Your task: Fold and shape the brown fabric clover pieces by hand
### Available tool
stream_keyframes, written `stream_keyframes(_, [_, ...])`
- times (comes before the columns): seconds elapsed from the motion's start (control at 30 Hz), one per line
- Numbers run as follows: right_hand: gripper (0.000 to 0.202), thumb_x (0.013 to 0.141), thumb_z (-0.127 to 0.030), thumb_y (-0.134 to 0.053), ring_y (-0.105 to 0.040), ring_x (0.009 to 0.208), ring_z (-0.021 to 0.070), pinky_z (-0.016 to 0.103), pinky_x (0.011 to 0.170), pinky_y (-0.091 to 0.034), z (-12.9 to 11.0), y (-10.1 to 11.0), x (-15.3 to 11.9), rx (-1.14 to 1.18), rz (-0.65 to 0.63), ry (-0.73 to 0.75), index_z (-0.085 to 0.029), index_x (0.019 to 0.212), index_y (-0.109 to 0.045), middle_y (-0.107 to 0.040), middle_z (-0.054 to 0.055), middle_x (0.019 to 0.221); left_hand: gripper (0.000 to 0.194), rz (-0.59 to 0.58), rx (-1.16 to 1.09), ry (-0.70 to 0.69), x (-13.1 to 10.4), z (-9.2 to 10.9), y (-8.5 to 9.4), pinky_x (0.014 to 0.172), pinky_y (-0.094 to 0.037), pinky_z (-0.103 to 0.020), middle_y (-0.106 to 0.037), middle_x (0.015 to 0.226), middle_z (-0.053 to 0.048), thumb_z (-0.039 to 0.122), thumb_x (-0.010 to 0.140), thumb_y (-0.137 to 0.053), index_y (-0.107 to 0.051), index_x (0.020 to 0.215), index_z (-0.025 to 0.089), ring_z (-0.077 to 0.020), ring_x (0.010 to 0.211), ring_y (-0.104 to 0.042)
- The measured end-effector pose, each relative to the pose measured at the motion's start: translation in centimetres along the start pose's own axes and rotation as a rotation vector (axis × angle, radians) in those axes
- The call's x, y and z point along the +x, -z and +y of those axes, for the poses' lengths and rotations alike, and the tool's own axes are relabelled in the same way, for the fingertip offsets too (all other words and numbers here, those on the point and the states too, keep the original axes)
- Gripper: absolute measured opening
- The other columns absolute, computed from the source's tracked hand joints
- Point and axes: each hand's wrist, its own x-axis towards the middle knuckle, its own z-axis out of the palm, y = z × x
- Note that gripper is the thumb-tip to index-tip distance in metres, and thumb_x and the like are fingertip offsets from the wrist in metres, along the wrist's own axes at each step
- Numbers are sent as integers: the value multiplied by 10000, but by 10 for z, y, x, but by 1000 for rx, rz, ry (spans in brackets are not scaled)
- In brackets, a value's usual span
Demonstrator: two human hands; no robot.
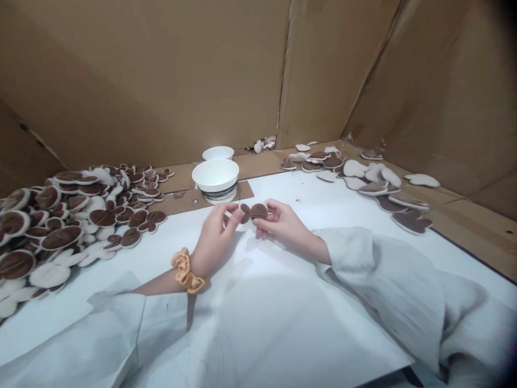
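A small brown fabric piece (pixel 259 210), with one round part and two smaller lobes like a bunny head, is held up between my two hands over the white work surface. My left hand (pixel 221 225) pinches it at the small lobes with thumb and fingertips; a fine dark line rises by these fingers, too thin to make out. On the round part, my right hand (pixel 278 220) closes thumb and fingers around the right edge. Just beyond my hands stands a white bowl (pixel 215 171) with dark thread-like bands around the base under it.
A second white bowl (pixel 218 153) sits behind the first. Many brown-and-white fabric pieces (pixel 60 237) are heaped at left. Flatter, looser pieces (pixel 374 176) lie at right. Small white scraps (pixel 264 144) rest by the cardboard wall (pixel 161 70), which encloses the white surface (pixel 258 312).
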Motion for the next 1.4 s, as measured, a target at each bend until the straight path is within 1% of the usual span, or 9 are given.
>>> stream_keyframes(0.07, [253,684,-269,-667,-567,517,107,237,492,-435,1,-1,-1,-5,-35,-6,-173,813,-472,-555,-43,584,309,-81,-122,75,-6,8,-8,685,-428,-267,-604,896,-44,418,871,-401,-561,918,159,-149,750,-539])
stream_keyframes(0.2, [260,674,-286,-681,-570,568,107,248,534,-459,4,-3,-3,12,-73,-3,-179,790,-475,-554,-35,650,229,-77,-216,119,-8,11,-13,707,-415,-257,-597,848,-23,355,857,-434,-550,850,157,-148,790,-535])
stream_keyframes(0.37, [239,719,-376,-635,-545,615,107,231,537,-453,2,-2,-3,-97,-17,36,-161,761,-541,-542,-16,690,188,-96,-266,131,-6,11,-9,665,-406,-236,-586,798,-6,331,830,-471,-543,803,160,-140,757,-531])
stream_keyframes(0.5, [254,746,-402,-602,-545,624,122,227,517,-428,0,-1,-4,-165,4,43,-164,702,-529,-571,2,681,225,-132,-319,158,-7,12,-9,622,-404,-231,-609,786,-14,371,823,-482,-544,788,158,-140,715,-540])
stream_keyframes(0.67, [271,754,-410,-605,-529,584,105,219,516,-389,0,1,-3,-85,-38,21,-162,698,-511,-605,13,671,199,-138,-439,179,-7,12,-9,659,-417,-238,-617,780,-23,345,821,-495,-538,786,154,-148,750,-559])
stream_keyframes(0.87, [288,724,-412,-643,-516,566,96,233,556,-408,-4,1,-2,26,-27,36,-161,664,-515,-560,-14,608,138,-103,-605,159,-4,14,-7,734,-433,-250,-609,780,-12,283,798,-537,-560,818,149,-141,770,-573])
stream_keyframes(1.13, [246,785,-400,-591,-544,620,105,230,570,-429,1,4,-1,-1,-64,108,-159,766,-549,-586,5,674,123,-102,-667,192,-6,15,-7,599,-396,-213,-585,693,0,261,788,-561,-543,829,146,-111,656,-539])
stream_keyframes(1.33, [321,699,-339,-687,-589,749,141,240,610,-459,6,0,-2,-26,-121,12,-145,932,-578,-637,58,865,138,-50,-686,231,-9,13,-10,533,-342,-187,-547,640,30,289,814,-548,-518,817,154,-77,574,-471])
stream_keyframes(1.4, [305,711,-323,-669,-596,763,147,234,595,-453,5,-2,-4,-32,-134,-15,-140,944,-598,-648,67,878,142,-61,-696,242,-10,14,-11,526,-336,-186,-539,630,34,292,811,-551,-515,804,155,-74,559,-455])
